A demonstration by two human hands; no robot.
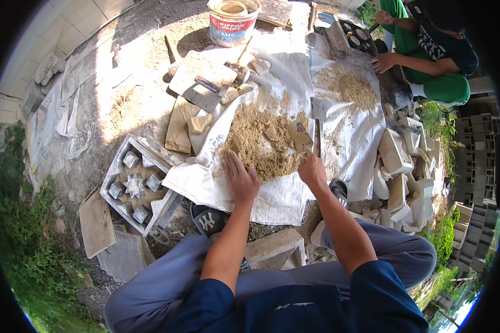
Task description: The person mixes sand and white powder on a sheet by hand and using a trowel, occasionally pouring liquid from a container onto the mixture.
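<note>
A heap of damp, crumbly sand-coloured mix [255, 136] lies on a white woven sheet [278, 204] in front of me. My left hand [242, 177] rests at the heap's near left edge, fingers stretched out and touching the mix. At the near right edge, my right hand [313, 170] is closed round the handle of a trowel [301, 139]. The trowel's blade points away from me and sits against the right side of the heap; the handle is mostly hidden in my fist.
To the left stands a metal mould [109, 173] with a star and several blocks inside. A flat float [201, 95] lies on slabs beyond the sheet. A paint bucket [233, 34] stands farther back. Broken cast pieces [397, 152] pile up at right. Another person [433, 61] handles a mould at upper right.
</note>
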